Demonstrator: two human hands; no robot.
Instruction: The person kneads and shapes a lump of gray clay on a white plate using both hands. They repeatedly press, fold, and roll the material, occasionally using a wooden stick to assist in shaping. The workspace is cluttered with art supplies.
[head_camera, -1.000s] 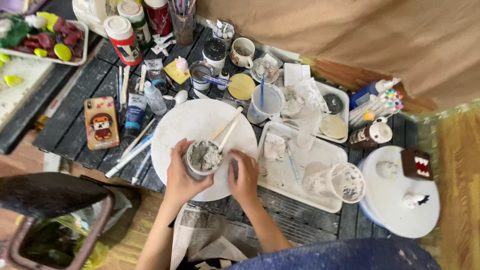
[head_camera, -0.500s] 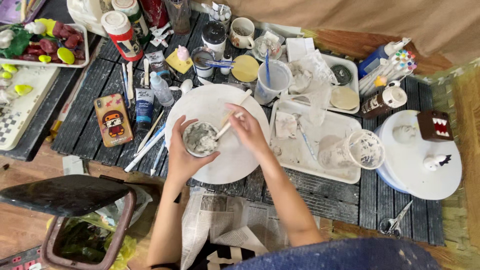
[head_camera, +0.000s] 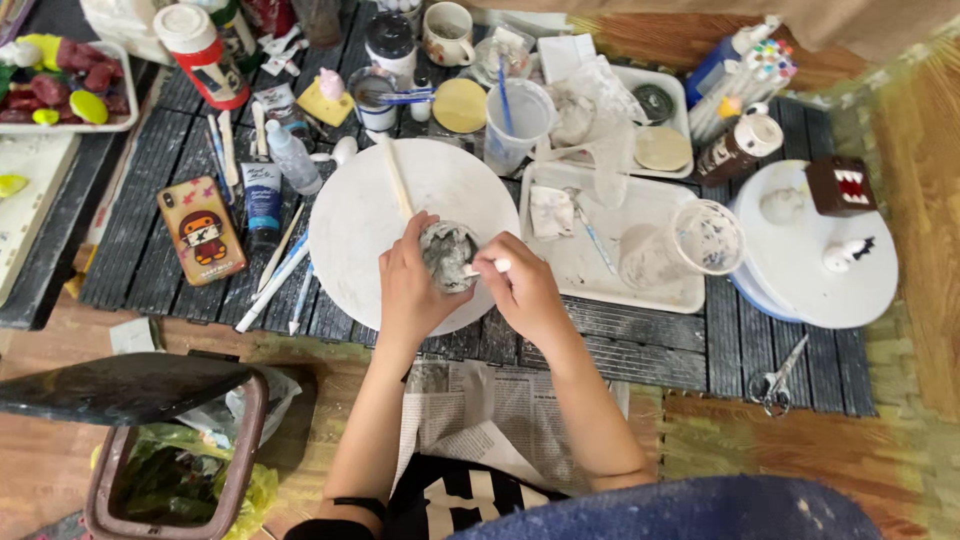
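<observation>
Matt white round board (head_camera: 360, 215), dark slatted wooden table (head_camera: 150, 200), clear plastic cup (head_camera: 685, 245), crumpled newspaper (head_camera: 500, 400)

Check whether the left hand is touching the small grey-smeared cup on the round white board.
Touching. The head view shows the left hand wrapped around the side of the small grey-smeared cup, with no gap between the fingers and its wall.

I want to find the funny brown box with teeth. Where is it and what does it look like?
Look at the far right of the dark slatted table for the big round white board. On its top edge sits the little brown block. It alone has a red mouth with jagged white teeth; its neighbours are small and white.
</observation>
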